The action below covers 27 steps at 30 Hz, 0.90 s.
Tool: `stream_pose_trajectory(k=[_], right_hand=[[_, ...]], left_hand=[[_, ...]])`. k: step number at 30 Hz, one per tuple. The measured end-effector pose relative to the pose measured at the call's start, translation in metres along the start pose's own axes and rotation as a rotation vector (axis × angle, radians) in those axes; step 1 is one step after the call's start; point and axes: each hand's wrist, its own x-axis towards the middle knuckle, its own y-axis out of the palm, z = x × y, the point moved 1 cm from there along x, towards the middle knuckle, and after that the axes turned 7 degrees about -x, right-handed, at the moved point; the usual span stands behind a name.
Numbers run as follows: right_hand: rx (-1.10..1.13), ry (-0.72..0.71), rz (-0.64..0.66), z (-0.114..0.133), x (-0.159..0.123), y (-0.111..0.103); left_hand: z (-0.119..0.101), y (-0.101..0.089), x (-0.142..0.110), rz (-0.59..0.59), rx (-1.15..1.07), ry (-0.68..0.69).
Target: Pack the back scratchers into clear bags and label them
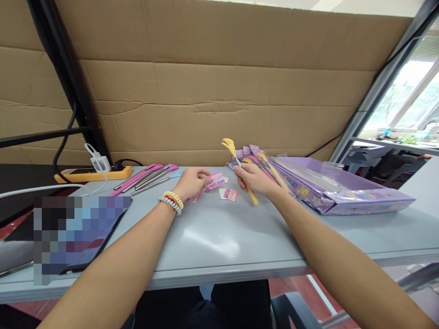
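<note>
My right hand (252, 177) is closed around the handle of a yellow back scratcher (229, 145), its claw end pointing up and to the left. My left hand (192, 183), with coiled bands at the wrist, pinches a pink printed card (215, 181) just above the table. A second pink-and-white card (229, 194) lies on the table between the hands, and part of another pink card (195, 197) shows under my left hand. To the left rest several back scratchers (151, 178) with pink, purple and blue claws and metal shafts.
A purple open box (343, 187) with clear plastic stands at the right. Beside it lie packaged yellow and pink scratchers (270, 169). An orange power strip (92, 173) with a white charger and cables is at the back left, near a blurred tablet-like device (92, 237). Cardboard (219, 91) walls the back.
</note>
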Motion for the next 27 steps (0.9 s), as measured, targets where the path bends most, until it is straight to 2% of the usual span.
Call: stream_pose_trajectory(k=[2, 6, 12, 19, 22, 27], right_hand=[[0.052, 0.001, 0.012, 0.000, 0.000, 0.001], [-0.020, -0.073, 0.046, 0.003, -0.001, 0.002], [-0.102, -0.093, 0.096, 0.009, -0.003, 0.004], [-0.174, -0.105, 0.089, 0.007, -0.001, 0.004], [-0.277, -0.120, 0.070, 0.007, -0.001, 0.004], [-0.479, -0.140, 0.041, 0.005, -0.001, 0.005]], left_hand=[[-0.002, 0.002, -0.001, 0.030, -0.052, 0.009], [-0.009, 0.007, -0.005, 0.075, -0.093, 0.046], [-0.014, 0.014, -0.009, 0.090, -0.015, 0.044], [-0.010, 0.019, -0.009, 0.159, 0.032, 0.149], [-0.011, 0.018, -0.009, 0.140, 0.075, 0.118], [-0.015, 0.013, -0.008, 0.082, 0.140, -0.025]])
